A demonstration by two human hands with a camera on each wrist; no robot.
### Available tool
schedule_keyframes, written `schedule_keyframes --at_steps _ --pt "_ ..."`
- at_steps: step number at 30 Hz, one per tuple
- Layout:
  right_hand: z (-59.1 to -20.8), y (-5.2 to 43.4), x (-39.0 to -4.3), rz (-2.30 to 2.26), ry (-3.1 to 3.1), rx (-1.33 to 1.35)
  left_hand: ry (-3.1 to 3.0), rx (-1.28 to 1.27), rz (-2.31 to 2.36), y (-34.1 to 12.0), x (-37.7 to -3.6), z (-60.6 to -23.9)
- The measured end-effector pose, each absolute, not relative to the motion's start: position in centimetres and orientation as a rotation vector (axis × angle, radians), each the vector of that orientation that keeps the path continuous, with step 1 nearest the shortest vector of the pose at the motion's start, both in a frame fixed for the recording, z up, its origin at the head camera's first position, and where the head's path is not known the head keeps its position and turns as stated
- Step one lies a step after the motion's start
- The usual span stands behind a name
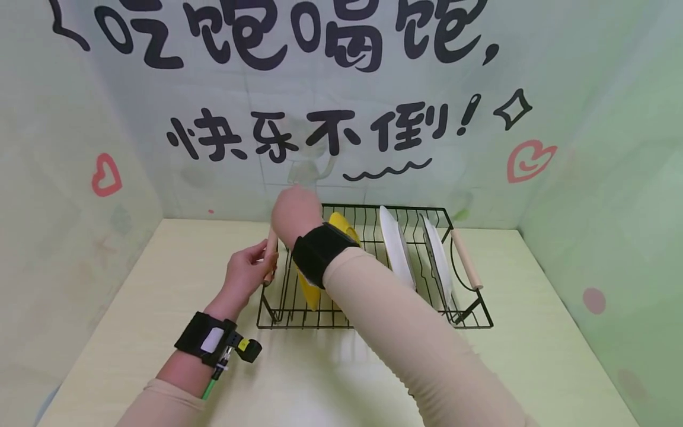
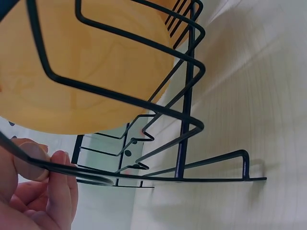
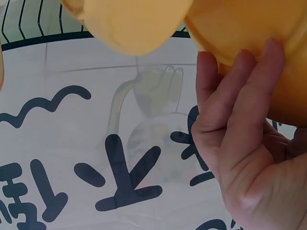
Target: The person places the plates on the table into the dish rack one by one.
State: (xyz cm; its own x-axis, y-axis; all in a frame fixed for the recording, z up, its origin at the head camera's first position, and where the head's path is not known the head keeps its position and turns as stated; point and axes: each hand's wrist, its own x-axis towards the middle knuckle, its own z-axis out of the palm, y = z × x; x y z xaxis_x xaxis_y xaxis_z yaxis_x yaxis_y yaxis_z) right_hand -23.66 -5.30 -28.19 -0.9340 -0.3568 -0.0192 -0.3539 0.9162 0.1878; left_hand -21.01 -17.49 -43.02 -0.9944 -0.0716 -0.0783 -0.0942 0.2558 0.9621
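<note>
- Yellow plate [image 1: 311,290] stands on edge in the left part of the black wire dish rack [image 1: 469,323], its lower rim down between the wires; most of it is hidden behind the right forearm in the head view.
- Right hand [image 1: 295,209] reaches over the top of that plate. The right wrist view shows its fingers [image 3: 225,120] curled up against the yellow rim, so it grips the plate's upper edge.
- Left hand [image 1: 246,274] holds the rack's left wooden handle [image 1: 270,256], fingers wrapped round it; in the left wrist view a thumb [image 2: 29,160] and fingertips close on a black wire of the rack.
- Judged from how things lie, the yellow plate is either just seated or just about to leave its slot: it is in the rack and not yet released, and I cannot tell which way it is heading.
- As for what the rack holds: besides the yellow plate, two white plates [image 1: 397,246] stand upright in slots further right, apart from each other and from the yellow one.
- Several slots between and beside the plates have nothing in them.
- At the rack's right end sits a second wooden handle [image 1: 466,259], untouched.
- Under it all lies a pale tabletop [image 1: 533,332], set against a green wall [image 1: 613,148] with black lettering.
</note>
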Motion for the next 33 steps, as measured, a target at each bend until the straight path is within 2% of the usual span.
schedule_keyframes --at_steps 14,29,33 --pt "-30.2 -6.0 -23.7 -0.190 -3.096 0.445 2.538 -0.193 1.815 -17.4 -21.1 -43.1" --pt "-30.9 -5.0 -24.1 -0.307 -3.119 0.646 2.466 -0.242 1.845 -17.5 -21.3 -43.1" --pt "-31.0 -5.3 -23.9 -0.014 -3.191 0.513 2.486 -0.222 1.847 -17.4 -21.3 -43.3"
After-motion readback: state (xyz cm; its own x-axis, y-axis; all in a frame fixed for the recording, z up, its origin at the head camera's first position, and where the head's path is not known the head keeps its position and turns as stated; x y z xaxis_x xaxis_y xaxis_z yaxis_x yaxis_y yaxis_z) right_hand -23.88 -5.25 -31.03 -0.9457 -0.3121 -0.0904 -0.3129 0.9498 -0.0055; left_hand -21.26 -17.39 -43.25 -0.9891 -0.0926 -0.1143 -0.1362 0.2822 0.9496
